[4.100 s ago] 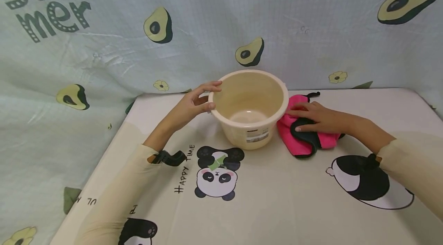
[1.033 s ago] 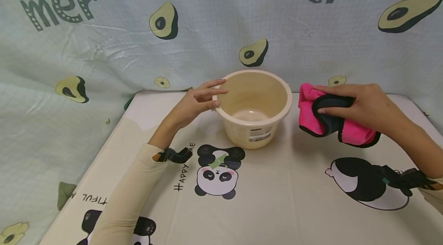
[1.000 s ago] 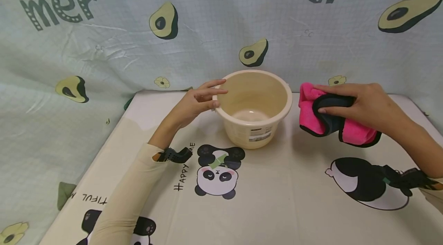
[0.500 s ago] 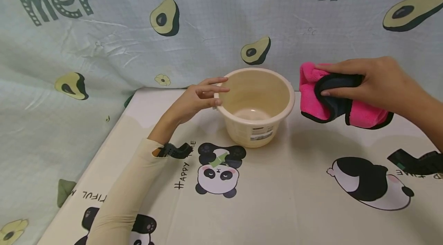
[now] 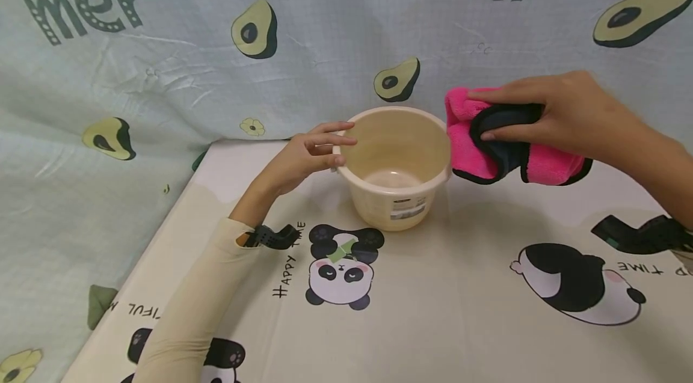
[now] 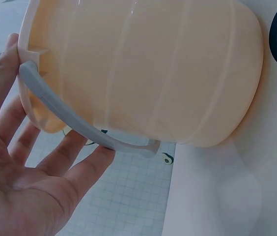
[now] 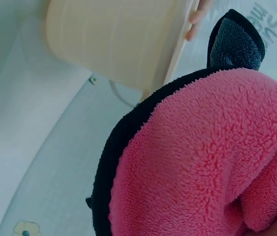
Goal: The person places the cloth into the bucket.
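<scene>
A cream bucket stands upright at the back middle of the table, its inside empty as far as the head view shows. My left hand grips its rim on the left side; in the left wrist view the fingers of that hand lie by the rim and the grey handle. My right hand pinches a folded pink cloth with dark trim, held in the air at the bucket's right rim. Up close in the right wrist view, the cloth hides most of the right hand.
The table has a light cover printed with pandas and lettering. Right behind the bucket hangs a pale curtain with avocado prints, which also runs along the table's left side.
The right hand has picked the cloth up from the table, raised it, and lately brought it left to the bucket's rim. The left hand has stayed on the rim.
</scene>
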A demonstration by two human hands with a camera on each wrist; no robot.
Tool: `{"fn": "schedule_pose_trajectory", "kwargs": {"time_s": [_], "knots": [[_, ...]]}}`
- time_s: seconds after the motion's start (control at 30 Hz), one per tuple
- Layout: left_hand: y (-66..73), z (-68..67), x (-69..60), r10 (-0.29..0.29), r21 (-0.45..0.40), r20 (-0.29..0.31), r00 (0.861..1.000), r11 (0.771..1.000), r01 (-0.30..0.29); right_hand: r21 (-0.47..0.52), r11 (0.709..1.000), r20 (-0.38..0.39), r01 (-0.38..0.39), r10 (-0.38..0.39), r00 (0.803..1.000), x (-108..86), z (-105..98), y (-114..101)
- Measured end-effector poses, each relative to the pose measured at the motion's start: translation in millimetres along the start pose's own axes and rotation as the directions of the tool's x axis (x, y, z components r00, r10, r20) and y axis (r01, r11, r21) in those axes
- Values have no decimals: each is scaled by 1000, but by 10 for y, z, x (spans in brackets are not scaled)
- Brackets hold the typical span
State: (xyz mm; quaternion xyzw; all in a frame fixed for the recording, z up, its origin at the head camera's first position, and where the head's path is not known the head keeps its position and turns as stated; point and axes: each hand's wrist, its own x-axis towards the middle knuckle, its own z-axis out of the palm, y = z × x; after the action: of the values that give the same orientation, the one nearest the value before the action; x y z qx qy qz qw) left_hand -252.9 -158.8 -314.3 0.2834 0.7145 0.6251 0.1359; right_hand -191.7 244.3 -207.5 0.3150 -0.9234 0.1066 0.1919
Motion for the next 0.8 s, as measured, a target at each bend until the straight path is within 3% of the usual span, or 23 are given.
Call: {"fn": "schedule_pose_trajectory", "kwargs": {"time_s": [0.23, 0.8], "knots": [[-7, -4, 8, -14, 8, -6, 1000, 1000, 14, 32, 998, 22, 56, -56, 998, 122, 43, -74], [-4, 1, 11, -10, -1, -10, 1000, 1000, 10, 134, 981, -59, 138, -131, 990, 505, 225, -237]]}}
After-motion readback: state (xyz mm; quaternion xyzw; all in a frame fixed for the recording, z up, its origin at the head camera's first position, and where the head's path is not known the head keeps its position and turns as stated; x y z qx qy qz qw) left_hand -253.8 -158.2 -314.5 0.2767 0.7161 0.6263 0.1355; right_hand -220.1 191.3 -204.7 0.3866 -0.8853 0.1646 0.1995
